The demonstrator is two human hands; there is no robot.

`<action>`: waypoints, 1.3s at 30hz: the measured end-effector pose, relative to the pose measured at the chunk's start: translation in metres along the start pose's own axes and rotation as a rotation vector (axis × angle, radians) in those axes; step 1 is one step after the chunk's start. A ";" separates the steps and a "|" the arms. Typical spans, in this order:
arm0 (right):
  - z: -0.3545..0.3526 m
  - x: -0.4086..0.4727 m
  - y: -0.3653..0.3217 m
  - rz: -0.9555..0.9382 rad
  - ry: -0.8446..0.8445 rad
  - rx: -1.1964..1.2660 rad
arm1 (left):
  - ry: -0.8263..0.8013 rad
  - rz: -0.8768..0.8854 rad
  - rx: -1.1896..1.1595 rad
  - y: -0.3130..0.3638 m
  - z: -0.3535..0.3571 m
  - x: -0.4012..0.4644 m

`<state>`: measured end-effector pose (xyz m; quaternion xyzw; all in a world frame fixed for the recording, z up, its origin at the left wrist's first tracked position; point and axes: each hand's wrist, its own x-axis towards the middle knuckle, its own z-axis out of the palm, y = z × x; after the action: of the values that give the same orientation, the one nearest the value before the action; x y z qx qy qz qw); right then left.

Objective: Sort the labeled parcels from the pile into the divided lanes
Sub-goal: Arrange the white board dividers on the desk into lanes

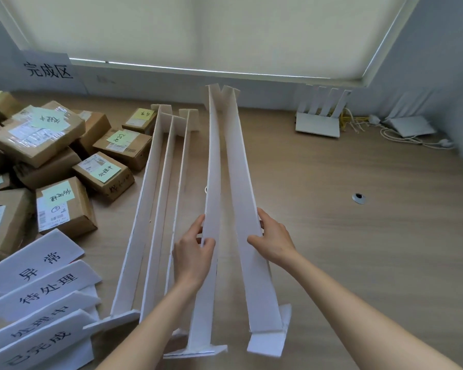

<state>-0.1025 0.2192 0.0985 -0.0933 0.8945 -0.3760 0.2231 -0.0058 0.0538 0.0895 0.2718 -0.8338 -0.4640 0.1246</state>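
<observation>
Two bare forearms reach forward over a wooden table (358,249). Left hand (191,253) pinches one tall white divider board (213,166); right hand (274,240) grips the neighbouring board (242,182), the pair standing upright. Just to their left stand three more dividers (158,198). Along the left edge lies a pile of cardboard parcels (62,156) with green handwritten notes, too small to read. At the near left corner lie white signs (35,287) reading 异常, 待处理, 处理中, 已完成. A wall sign (48,70) reads 完成区. A white router (318,121) sits far right.
</observation>
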 end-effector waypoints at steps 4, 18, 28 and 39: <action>-0.042 -0.024 -0.004 -0.009 0.082 -0.020 | 0.011 0.086 -0.013 0.041 0.000 -0.007; -0.214 -0.151 0.033 -0.044 0.324 0.022 | -0.023 0.320 -0.010 0.205 0.030 -0.098; -0.336 -0.286 0.127 -0.040 0.417 0.024 | -0.058 0.414 -0.037 0.302 0.113 -0.238; -0.427 -0.357 0.229 0.032 0.510 -0.009 | -0.146 0.462 -0.053 0.377 0.207 -0.323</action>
<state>0.0127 0.7687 0.3161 0.0176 0.9249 -0.3797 -0.0045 0.0374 0.5424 0.3097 0.0363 -0.8682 -0.4633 0.1739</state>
